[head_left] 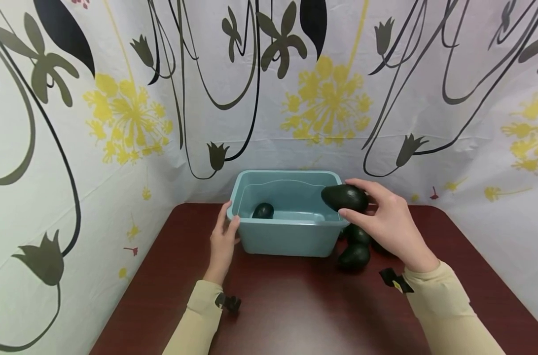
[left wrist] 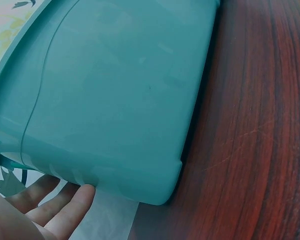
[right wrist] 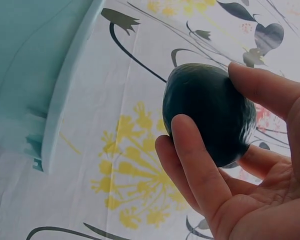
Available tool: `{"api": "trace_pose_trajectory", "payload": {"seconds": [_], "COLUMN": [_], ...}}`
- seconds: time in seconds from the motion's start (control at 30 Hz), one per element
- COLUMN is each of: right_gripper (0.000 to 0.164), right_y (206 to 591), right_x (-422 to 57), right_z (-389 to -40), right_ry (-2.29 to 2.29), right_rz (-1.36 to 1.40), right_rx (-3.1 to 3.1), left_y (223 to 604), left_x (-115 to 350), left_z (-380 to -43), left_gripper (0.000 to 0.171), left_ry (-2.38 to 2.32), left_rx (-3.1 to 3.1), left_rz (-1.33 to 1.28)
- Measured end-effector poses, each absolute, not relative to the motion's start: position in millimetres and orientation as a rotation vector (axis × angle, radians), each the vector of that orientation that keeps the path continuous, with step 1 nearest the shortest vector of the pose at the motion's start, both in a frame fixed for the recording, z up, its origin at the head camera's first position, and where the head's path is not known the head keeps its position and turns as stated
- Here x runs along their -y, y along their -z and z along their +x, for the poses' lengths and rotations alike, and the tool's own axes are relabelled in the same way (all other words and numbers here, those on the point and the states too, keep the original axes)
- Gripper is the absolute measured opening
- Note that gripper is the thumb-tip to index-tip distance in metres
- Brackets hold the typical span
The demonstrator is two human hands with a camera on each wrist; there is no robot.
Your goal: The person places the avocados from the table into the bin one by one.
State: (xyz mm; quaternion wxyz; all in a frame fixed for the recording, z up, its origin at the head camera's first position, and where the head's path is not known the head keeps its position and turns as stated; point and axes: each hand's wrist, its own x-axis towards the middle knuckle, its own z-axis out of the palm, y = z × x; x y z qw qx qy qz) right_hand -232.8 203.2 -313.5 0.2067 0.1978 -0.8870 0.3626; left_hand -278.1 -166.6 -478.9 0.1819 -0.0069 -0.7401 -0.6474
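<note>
A light blue plastic bin (head_left: 291,239) stands upright, one dark green avocado (head_left: 263,211) lying in its left part. My left hand (head_left: 222,241) holds the bin's front left corner, thumb at the front rim and fingers along the left side. In the left wrist view, fingers (left wrist: 72,212) reach against the bin's end wall (left wrist: 115,165), below its rim. Over the bin's right rim, my right hand (head_left: 386,217) grips another avocado (head_left: 345,198) between thumb and fingers. That avocado (right wrist: 207,115) shows its rounded end in the right wrist view.
Several more avocados (head_left: 354,256) sit on the dark red wooden table (head_left: 291,305) beside the bin's right end, partly hidden by my right hand. A white cloth with printed flowers (head_left: 269,123) hangs just behind the bin and along both sides.
</note>
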Motion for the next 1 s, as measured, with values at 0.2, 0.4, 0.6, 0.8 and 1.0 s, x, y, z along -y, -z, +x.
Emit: {"api": "trace_pose_trajectory", "payload": {"seconds": [0.2, 0.4, 0.6, 0.8, 1.0], "right_gripper": [0.061, 0.059, 0.059, 0.059, 0.061], "right_y": [307.6, 303.9, 301.4, 299.1, 294.9], "right_x": [-197.1, -191.0, -186.9, -183.9, -178.9], "right_z": [-237.3, -239.0, -241.0, -245.1, -251.6], "right_ry": [-1.035, -1.029, -1.028, -1.012, -0.995], "right_rz": [0.595, 0.604, 0.615, 0.62, 0.642], "right_rx": [2.449, 2.445, 2.45, 2.446, 2.441], "left_y": [480.2, 480.3, 479.9, 481.0, 481.8], "left_x": [167.6, 166.6, 166.9, 167.5, 167.7], "left_z": [-278.5, -278.8, -278.6, -279.4, -280.1], "left_gripper": [0.053, 0.053, 0.055, 0.056, 0.055], "left_ry": [1.817, 1.805, 1.806, 1.799, 1.811], "left_rx": [2.091, 2.095, 2.089, 2.099, 2.097], "left_rz": [-0.014, -0.006, -0.023, -0.008, -0.012]}}
